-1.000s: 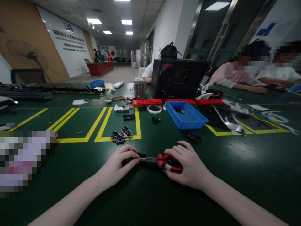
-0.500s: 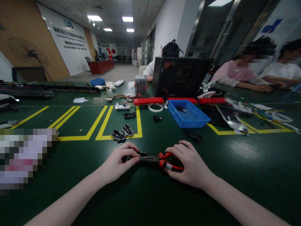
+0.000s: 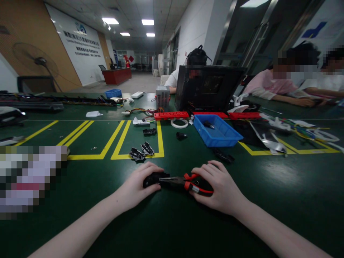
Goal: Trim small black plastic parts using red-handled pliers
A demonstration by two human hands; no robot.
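My left hand (image 3: 139, 184) is closed over a small black part (image 3: 153, 178) and pins it to the green table (image 3: 172, 222). My right hand (image 3: 219, 188) grips the red handles of a pair of needle-nose pliers (image 3: 188, 182). The pliers lie almost flat, jaws pointing left, and their tips reach the black part. Two more small black parts (image 3: 141, 151) lie just beyond my left hand, on a yellow line.
A blue bin (image 3: 217, 130) stands beyond my right hand, with a black part (image 3: 224, 156) near it. Red strips (image 3: 170, 115), a roll of tape (image 3: 179, 123) and a black computer case (image 3: 209, 87) are farther back. Other people sit across the table at the right.
The black part has turned a little under my left fingers and shows more. Both hands stay in place on the table; the view shifted slightly.
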